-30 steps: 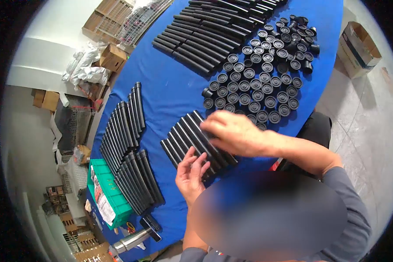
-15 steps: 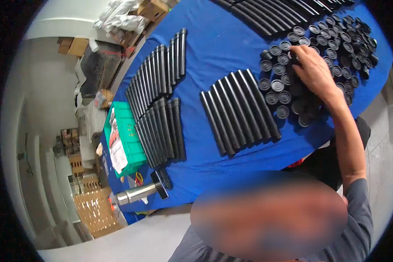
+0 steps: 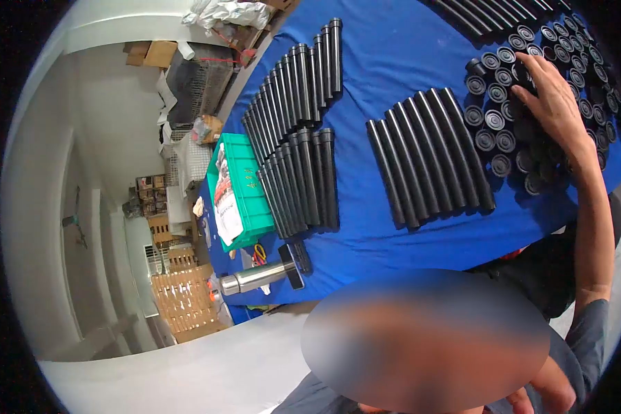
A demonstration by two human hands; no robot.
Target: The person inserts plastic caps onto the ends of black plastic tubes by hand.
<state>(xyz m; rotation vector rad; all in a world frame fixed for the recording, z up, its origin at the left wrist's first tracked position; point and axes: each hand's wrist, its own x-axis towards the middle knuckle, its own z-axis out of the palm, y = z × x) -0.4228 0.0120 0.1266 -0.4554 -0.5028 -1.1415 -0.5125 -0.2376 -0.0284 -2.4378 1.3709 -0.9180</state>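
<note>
My right hand (image 3: 552, 96) reaches palm down over a spread of round black caps (image 3: 494, 120) on the blue cloth. Its thumb and fingers are apart, with the fingertips right at the caps along the upper left of the spread. Under the palm, some caps are hidden. Left of this hand lies a row of several black tubes (image 3: 431, 159), side by side and slightly slanted. My left hand (image 3: 552, 388) shows only in part at the bottom edge, low by the body; a blurred patch covers much of it and its fingers are mostly hidden.
More capped black tubes (image 3: 297, 83) lie in two groups on the left, beside a green crate (image 3: 248, 200). A steel flask (image 3: 255, 278) and a phone (image 3: 293, 265) are near the front edge. Further tubes (image 3: 476, 17) lie at the back. Cartons (image 3: 183, 297) stand beyond the table.
The view has shifted, so the table's contents appear further right and higher. My right hand stays over the caps with its fingers spread. Part of my left hand now shows at the bottom.
</note>
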